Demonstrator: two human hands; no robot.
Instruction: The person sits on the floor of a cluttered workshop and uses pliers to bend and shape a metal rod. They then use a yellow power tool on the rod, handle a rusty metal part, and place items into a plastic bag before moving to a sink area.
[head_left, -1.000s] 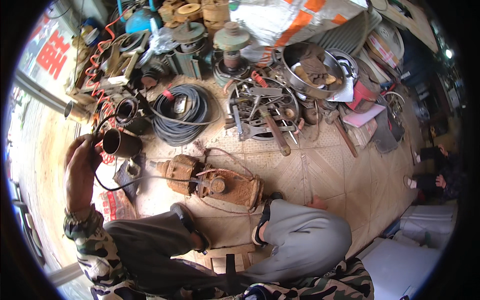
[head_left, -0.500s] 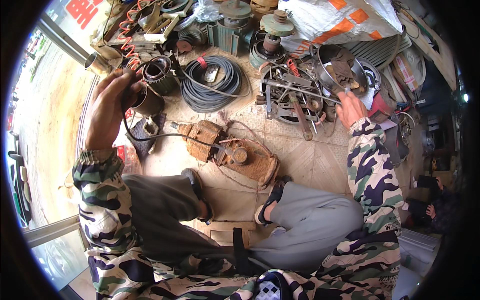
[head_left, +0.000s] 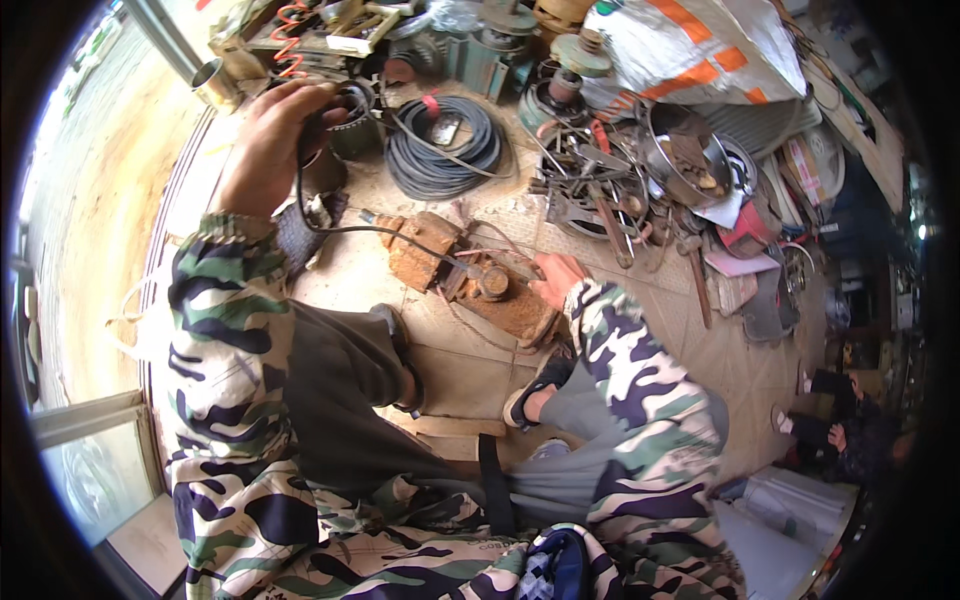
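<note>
On the tiled floor lies a rust-covered electric motor (head_left: 425, 250), with a rusty housing and a round knob-like part on top. My left hand (head_left: 268, 140) is raised at the left, its fingers curled round a black cable (head_left: 345, 230) that runs down to the motor's housing. My right hand (head_left: 558, 278) reaches over the right side of the motor, fingers drawn together. Whatever is in these fingers is too small and blurred to name. A thin reddish cord (head_left: 455, 315) loops beside the motor.
Behind the motor lies a coil of dark cable (head_left: 440, 150). A pile of hand tools (head_left: 590, 190) and a metal bowl (head_left: 680, 190) sit right of it. Several motor parts (head_left: 490, 65) line the back. A white-orange sack (head_left: 690, 50) stands behind. Another person's hand (head_left: 837, 437) shows far right.
My right hand has moved left from the tool pile and bowl to the motor. My left hand stays raised with the cable. The whole view has shifted slightly.
</note>
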